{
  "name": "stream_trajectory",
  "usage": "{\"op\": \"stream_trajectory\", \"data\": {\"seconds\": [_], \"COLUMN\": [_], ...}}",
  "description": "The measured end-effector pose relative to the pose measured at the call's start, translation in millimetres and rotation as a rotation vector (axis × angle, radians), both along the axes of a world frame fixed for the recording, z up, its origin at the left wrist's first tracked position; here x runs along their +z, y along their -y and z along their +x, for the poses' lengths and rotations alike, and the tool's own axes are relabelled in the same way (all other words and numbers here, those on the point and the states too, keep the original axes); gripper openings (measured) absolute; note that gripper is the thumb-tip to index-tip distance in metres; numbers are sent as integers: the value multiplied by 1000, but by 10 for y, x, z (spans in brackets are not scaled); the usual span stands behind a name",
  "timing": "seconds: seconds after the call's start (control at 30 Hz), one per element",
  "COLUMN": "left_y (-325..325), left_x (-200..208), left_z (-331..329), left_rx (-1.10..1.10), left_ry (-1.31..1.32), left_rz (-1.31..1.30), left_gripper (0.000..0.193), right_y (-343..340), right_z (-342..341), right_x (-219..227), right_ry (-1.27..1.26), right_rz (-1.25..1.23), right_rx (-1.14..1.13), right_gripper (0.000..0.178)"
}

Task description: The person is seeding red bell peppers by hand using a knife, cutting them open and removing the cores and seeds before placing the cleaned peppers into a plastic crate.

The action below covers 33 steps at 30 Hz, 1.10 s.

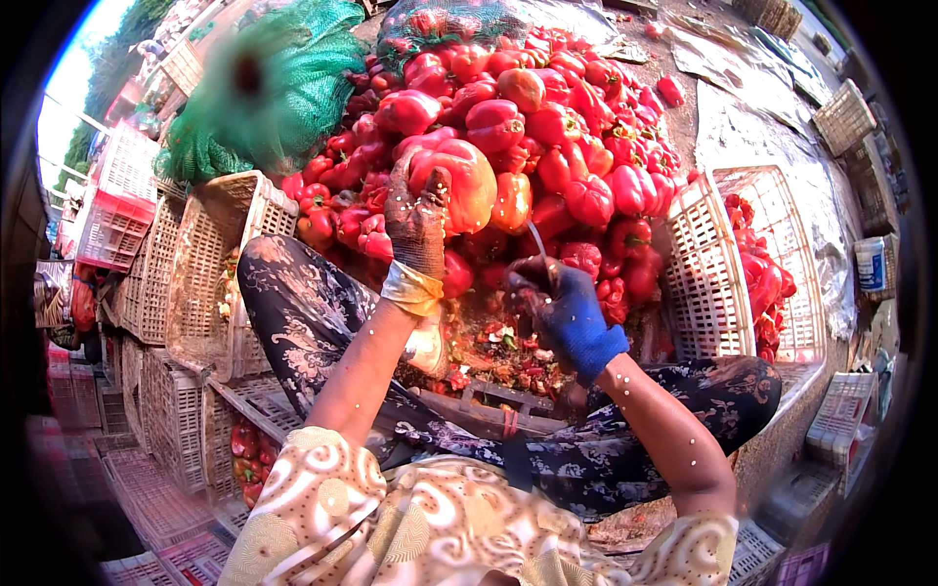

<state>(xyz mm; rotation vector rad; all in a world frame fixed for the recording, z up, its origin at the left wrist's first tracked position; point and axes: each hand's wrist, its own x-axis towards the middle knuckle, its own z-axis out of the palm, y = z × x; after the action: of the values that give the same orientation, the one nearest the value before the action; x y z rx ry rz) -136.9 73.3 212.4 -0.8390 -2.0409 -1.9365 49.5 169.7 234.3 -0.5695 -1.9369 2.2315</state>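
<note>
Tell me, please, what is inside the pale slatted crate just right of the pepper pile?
Red peppers show inside the crate; whatever lies beneath them is covered and cannot be seen.

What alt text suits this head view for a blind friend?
Gloved left hand holding a large red pepper, while the blue-gloved right hand holds a thin tool. Beyond lies a heap of red peppers between plastic crates.

Close downward view from head
</note>
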Motion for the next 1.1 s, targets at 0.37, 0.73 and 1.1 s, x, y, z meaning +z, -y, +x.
{"op": "stream_trajectory", "data": {"seconds": [0.37, 0.73, 1.1], "left_y": [2, 105, 195], "left_x": [258, 299, 379], "left_z": [644, 645, 530], "left_rx": [-271, -470, -1025], "left_ry": [124, 247, 828], "left_rz": [-13, 16, 503], "left_gripper": [63, 47, 39], "right_y": [-350, -156, -317], "right_z": [-220, -105, -113], "right_x": [260, 443, 399], "right_ry": [-306, -255, -271], "right_rz": [809, 81, -101], "right_rx": [-33, 35, -1], "right_gripper": [79, 38, 29]}}
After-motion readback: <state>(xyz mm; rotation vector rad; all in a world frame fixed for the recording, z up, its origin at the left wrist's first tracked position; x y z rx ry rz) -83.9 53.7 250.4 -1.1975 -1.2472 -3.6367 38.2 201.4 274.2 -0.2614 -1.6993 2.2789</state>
